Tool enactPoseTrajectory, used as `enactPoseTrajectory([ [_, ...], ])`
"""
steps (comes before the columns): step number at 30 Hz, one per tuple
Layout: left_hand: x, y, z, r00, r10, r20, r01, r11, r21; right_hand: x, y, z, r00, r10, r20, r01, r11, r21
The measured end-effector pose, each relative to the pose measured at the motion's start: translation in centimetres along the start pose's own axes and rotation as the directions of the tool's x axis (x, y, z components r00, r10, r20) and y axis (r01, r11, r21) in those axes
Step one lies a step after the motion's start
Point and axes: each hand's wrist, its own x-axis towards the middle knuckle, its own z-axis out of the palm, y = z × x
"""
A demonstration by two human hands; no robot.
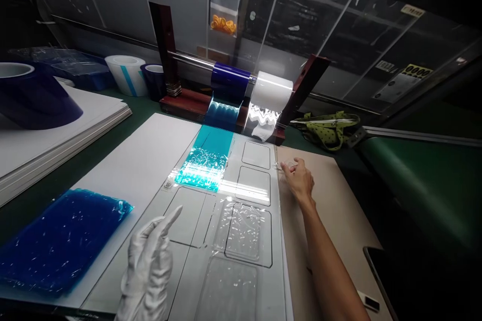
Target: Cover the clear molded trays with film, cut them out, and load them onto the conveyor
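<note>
My left hand (pixel 148 263), in a white glove, hovers over a marked sheet (pixel 196 281) with its index finger stretched out and nothing visible in it. At the sheet's right edge my bare right hand (pixel 299 179) is closed in a pinch on a small, shiny clear scrap of film (pixel 278 165). Blue film (pixel 213 145) runs down from a blue roll (pixel 230 80) onto the sheet. Beside it a white roll (pixel 273 91) has a short loose end of clear film (pixel 261 123). Clear film pieces (pixel 241 230) lie over the lower outlines.
A stack of blue film pieces (pixel 64 241) lies at the left. Behind it are white sheets (pixel 22 145) under a big blue roll (pixel 37 98). Wooden posts (pixel 307 85) hold the roll bar. A green dotted pouch (pixel 331 128) and a dark phone-like object (pixel 380 276) are at the right.
</note>
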Motion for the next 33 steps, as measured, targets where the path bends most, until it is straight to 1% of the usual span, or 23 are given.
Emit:
enactPoseTrajectory([
  [3,-0.2,0.3,-0.6,0.998,0.06,0.016,-0.06,0.998,0.01,1.7,-0.3,1.0,1.0,0.002,-0.013,-0.001,0.996,0.086],
  [5,-0.5,0.3,-0.8,0.995,0.092,0.03,-0.093,0.996,0.015,1.1,-1.2,0.1,1.0,-0.014,-0.021,0.017,0.987,0.159],
  [8,-1.0,0.3,-0.3,0.99,0.127,0.063,-0.129,0.991,0.035,-2.1,-3.1,-3.6,0.998,-0.061,-0.003,0.059,0.956,0.286],
  [10,-1.6,0.7,0.8,0.968,0.221,0.117,-0.23,0.97,0.073,-5.5,-4.7,-6.6,0.994,-0.105,0.032,0.085,0.922,0.378],
  [11,-1.8,0.9,1.5,0.947,0.286,0.148,-0.3,0.95,0.086,-7.4,-5.5,-8.0,0.991,-0.127,0.051,0.092,0.894,0.439],
  [13,-2.3,1.6,3.1,0.893,0.407,0.19,-0.428,0.9,0.085,-11.3,-7.1,-10.2,0.981,-0.126,0.144,-0.004,0.74,0.673],
  [15,-2.6,2.3,4.5,0.858,0.476,0.192,-0.495,0.867,0.063,-14.9,-8.3,-11.5,0.961,-0.081,0.263,-0.18,0.54,0.822],
  [17,-2.8,2.8,5.5,0.833,0.522,0.186,-0.538,0.842,0.048,-17.6,-8.8,-12.0,0.913,-0.057,0.404,-0.362,0.34,0.868],
  [18,-2.9,3.0,5.7,0.816,0.549,0.179,-0.564,0.825,0.04,-18.4,-8.8,-12.1,0.889,-0.056,0.454,-0.424,0.272,0.864],
  [19,-2.9,3.2,5.9,0.795,0.584,0.165,-0.596,0.803,0.031,-19.0,-8.5,-12.2,0.881,-0.048,0.472,-0.446,0.25,0.859],
  [20,-3.0,3.2,5.9,0.77,0.621,0.147,-0.631,0.776,0.025,-19.2,-8.2,-12.2,0.895,-0.017,0.447,-0.424,0.282,0.861],
  [21,-3.1,3.3,5.8,0.744,0.655,0.131,-0.664,0.747,0.031,-19.3,-7.8,-12.3,0.925,0.034,0.378,-0.364,0.367,0.856],
  [22,-3.3,3.4,5.6,0.723,0.681,0.118,-0.689,0.723,0.05,-19.3,-7.3,-12.4,0.957,0.088,0.277,-0.284,0.488,0.825],
  [23,-3.5,3.4,5.3,0.712,0.693,0.112,-0.701,0.708,0.085,-19.2,-7.0,-12.5,0.978,0.124,0.169,-0.21,0.612,0.763],
  [24,-3.7,3.4,5.1,0.713,0.692,0.115,-0.701,0.701,0.13,-19.2,-6.7,-12.6,0.986,0.137,0.092,-0.163,0.708,0.688],
  [25,-3.9,3.4,4.8,0.721,0.681,0.128,-0.692,0.7,0.174,-19.2,-6.6,-12.6,0.989,0.133,0.067,-0.146,0.766,0.626],
  [26,-4.1,3.5,4.5,0.729,0.669,0.143,-0.683,0.7,0.209,-19.3,-6.6,-12.5,0.988,0.118,0.095,-0.151,0.792,0.591],
  [27,-4.3,3.6,4.3,0.734,0.66,0.16,-0.678,0.699,0.228,-19.5,-6.8,-12.3,0.982,0.097,0.16,-0.173,0.796,0.58],
  [29,-4.6,3.9,3.8,0.738,0.637,0.222,-0.675,0.699,0.238,-20.0,-7.2,-11.7,0.951,0.047,0.306,-0.222,0.79,0.571],
  [30,-4.6,4.1,3.6,0.742,0.615,0.268,-0.669,0.702,0.243,-20.2,-7.4,-11.3,0.938,0.021,0.345,-0.221,0.803,0.553],
  [31,-4.6,4.4,3.4,0.747,0.583,0.321,-0.661,0.705,0.258,-20.3,-7.6,-11.0,0.936,-0.005,0.351,-0.191,0.831,0.522],
  [32,-4.6,4.7,3.1,0.751,0.543,0.377,-0.651,0.705,0.281,-20.4,-7.8,-10.7,0.946,-0.041,0.323,-0.124,0.871,0.475],
  [33,-4.5,5.1,2.9,0.752,0.502,0.428,-0.643,0.702,0.306,-20.5,-8.0,-10.5,0.96,-0.097,0.263,-0.019,0.913,0.407],
])
